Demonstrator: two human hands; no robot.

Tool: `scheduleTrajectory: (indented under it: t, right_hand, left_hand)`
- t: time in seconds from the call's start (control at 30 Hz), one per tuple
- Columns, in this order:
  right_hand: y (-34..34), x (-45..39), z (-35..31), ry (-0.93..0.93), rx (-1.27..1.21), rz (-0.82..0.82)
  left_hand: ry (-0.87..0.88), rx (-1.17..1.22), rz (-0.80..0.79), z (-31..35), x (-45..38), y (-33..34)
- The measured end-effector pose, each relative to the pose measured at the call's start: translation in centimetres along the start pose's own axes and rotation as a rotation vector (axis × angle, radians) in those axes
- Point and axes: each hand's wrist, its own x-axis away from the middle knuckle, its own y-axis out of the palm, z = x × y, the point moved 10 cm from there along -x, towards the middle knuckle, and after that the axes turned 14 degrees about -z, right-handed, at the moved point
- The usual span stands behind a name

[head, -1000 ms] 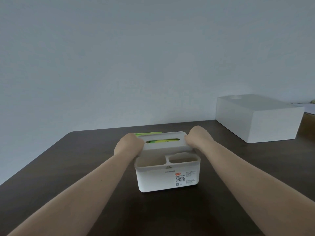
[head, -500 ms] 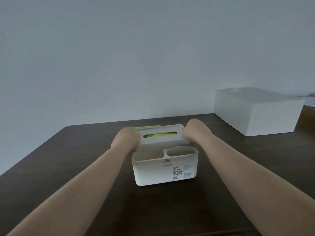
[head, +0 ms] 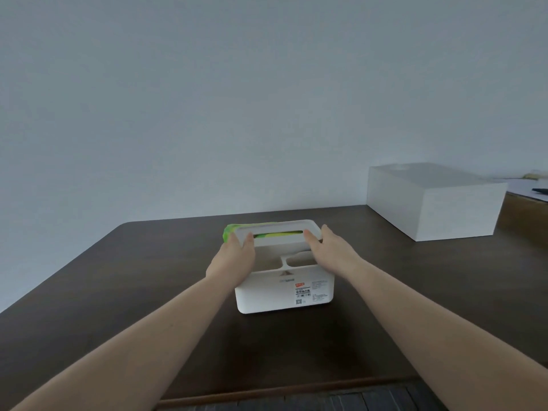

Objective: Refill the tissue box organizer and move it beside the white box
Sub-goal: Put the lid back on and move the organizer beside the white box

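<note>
The white tissue box organizer (head: pixel 267 295) stands in the middle of the dark table (head: pixel 142 280), its labelled front wall facing me. Its white slotted lid (head: pixel 278 227) sits on the rear compartment. A green tissue pack (head: pixel 227 232) shows through the slot and sticks out at the lid's left corner. My left hand (head: pixel 232 259) lies flat on the lid's left end, fingers stretched out. My right hand (head: pixel 332 250) lies flat on the right end. The two front compartments are partly hidden by my hands. The white box (head: pixel 439 209) stands at the back right, well apart from the organizer.
A plain wall rises just behind the table's far edge. Papers (head: pixel 530 185) lie on a lower surface behind the white box at the far right. The table's front edge (head: pixel 281 391) runs close to me.
Both hands have gone from curled around the lid's ends to lying flat on top of it. The view has tilted, so the organizer sits lower in the frame.
</note>
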Motion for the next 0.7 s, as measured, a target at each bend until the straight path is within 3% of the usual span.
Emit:
scheduleTrajectory:
  t: [0.5,0.7]
  right_hand:
    - [1.3,0.4,0.6,0.034,-0.013,-0.019]
    - [1.2,1.2,0.2,0.046,-0.030,-0.032]
  left_hand:
    - [0.040,-0.206,0.107,0.6,0.3,0.5]
    - [0.015,-0.134,0.079,0.6,1.1,0.4]
